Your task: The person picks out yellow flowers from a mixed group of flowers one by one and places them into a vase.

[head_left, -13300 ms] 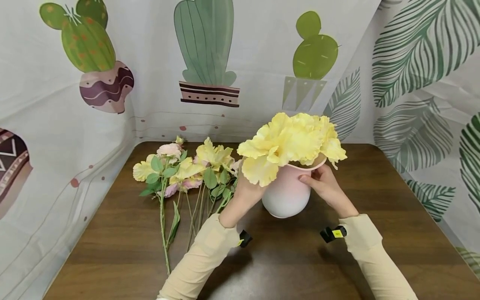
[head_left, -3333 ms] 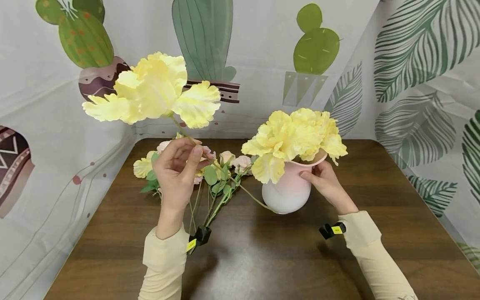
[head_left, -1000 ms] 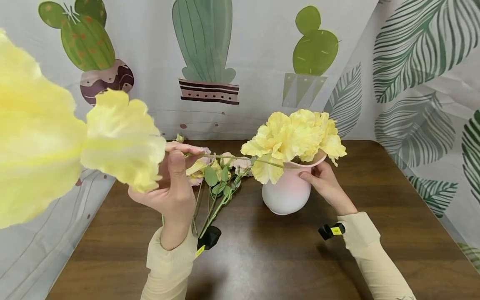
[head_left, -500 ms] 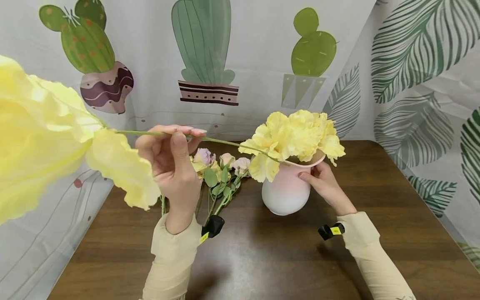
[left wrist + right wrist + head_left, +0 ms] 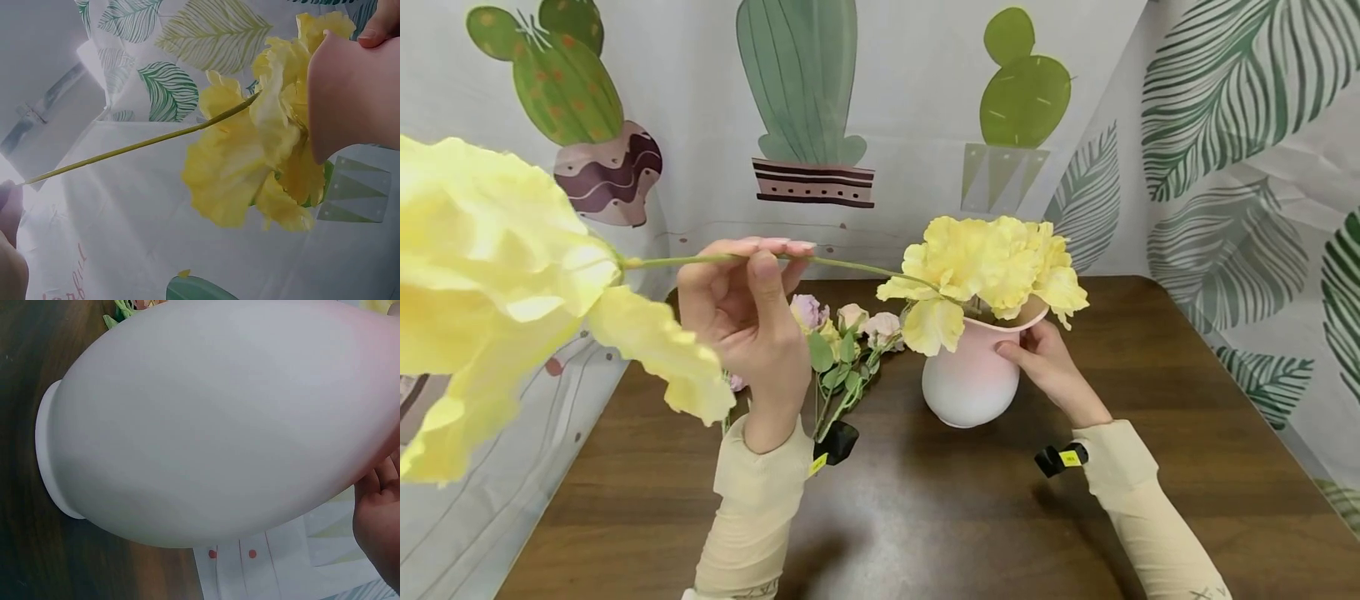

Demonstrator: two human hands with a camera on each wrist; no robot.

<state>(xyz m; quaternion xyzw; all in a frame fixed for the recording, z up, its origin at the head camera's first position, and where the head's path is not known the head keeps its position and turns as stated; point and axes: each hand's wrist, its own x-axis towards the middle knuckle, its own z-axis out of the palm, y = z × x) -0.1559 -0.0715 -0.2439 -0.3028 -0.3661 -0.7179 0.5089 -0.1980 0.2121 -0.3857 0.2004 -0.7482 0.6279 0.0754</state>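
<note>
My left hand (image 5: 756,329) pinches the thin green stem (image 5: 865,267) of a yellow flower between thumb and fingers. Its large ruffled bloom (image 5: 497,275) fills the left edge of the head view, close to the camera. The stem points right, its far end overlapping the yellow blooms (image 5: 992,258) in the vase (image 5: 970,383). That vase is pink above, white below, and stands upright on the table. At its right side, my right hand (image 5: 1052,367) grips the rim, thumb outside, some fingers hidden. The left wrist view shows the stem (image 5: 137,145) reaching those blooms.
Several pink and purple roses (image 5: 850,325) with green leaves lie on the brown wooden table (image 5: 925,517), left of the vase and partly behind my left hand. A cactus-print cloth (image 5: 910,125) hangs behind the table.
My left hand left the vase and picked up a yellow flower. It then tipped the bloom left and raised the stem's end from the vase's base above its rim. The right hand stays.
</note>
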